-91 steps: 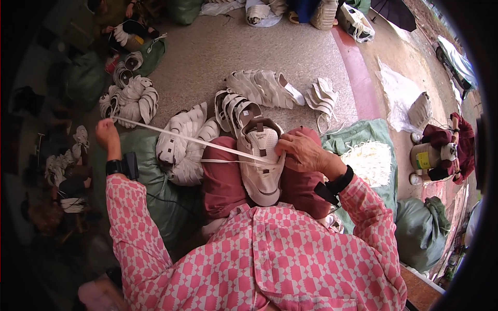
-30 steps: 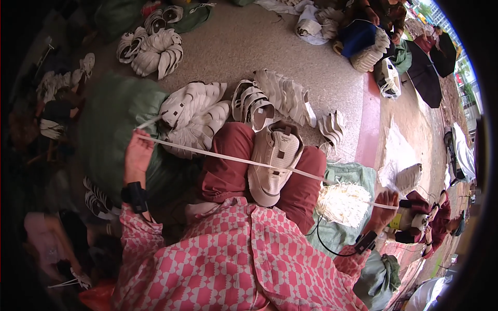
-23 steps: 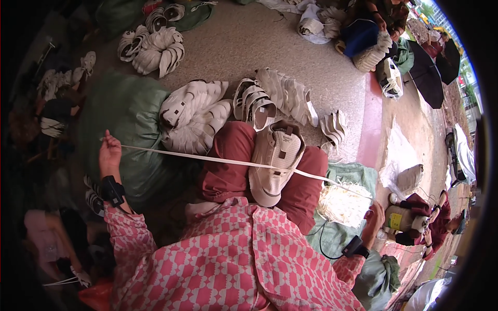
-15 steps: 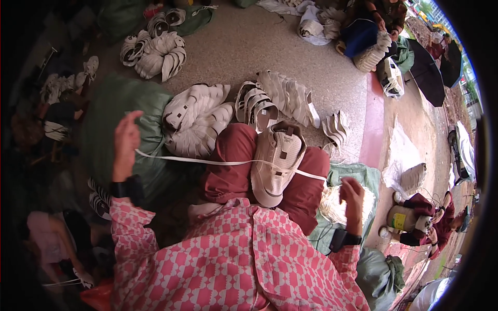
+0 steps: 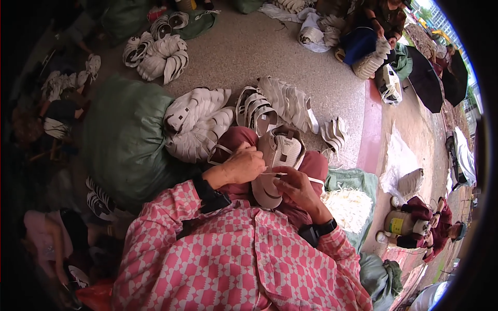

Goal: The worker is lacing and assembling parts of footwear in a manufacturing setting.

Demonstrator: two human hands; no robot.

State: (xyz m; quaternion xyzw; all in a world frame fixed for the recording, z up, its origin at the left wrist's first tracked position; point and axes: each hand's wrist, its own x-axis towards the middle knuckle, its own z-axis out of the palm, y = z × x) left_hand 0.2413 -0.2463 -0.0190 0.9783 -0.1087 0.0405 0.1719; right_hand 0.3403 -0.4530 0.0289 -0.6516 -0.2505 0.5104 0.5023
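Observation:
A cream shoe upper [image 5: 284, 150] rests on my lap between my knees, its toe toward me. Over its front, my left hand [image 5: 244, 165] is closed in a pinch on the white shoelace [image 5: 222, 150], part of which loops out beside my left knee. My right hand [image 5: 300, 187] is also closed, thumb and fingertips together on the lace close to the left fingertips. Some lace shows to the right of that hand. The fingers cover part of the toe and the lower eyelets.
Stacked shoe uppers [image 5: 199, 122] lie beyond my knees, beside a large green sack [image 5: 122, 140] on the left. A bundle of white laces [image 5: 348, 207] lies on green cloth [image 5: 371, 181] at my right. Other people sit working at the far right and left.
Both hands have come inward from wide apart to meet over the shoe upper. The lace, stretched straight across before, now hangs in loops at the sides.

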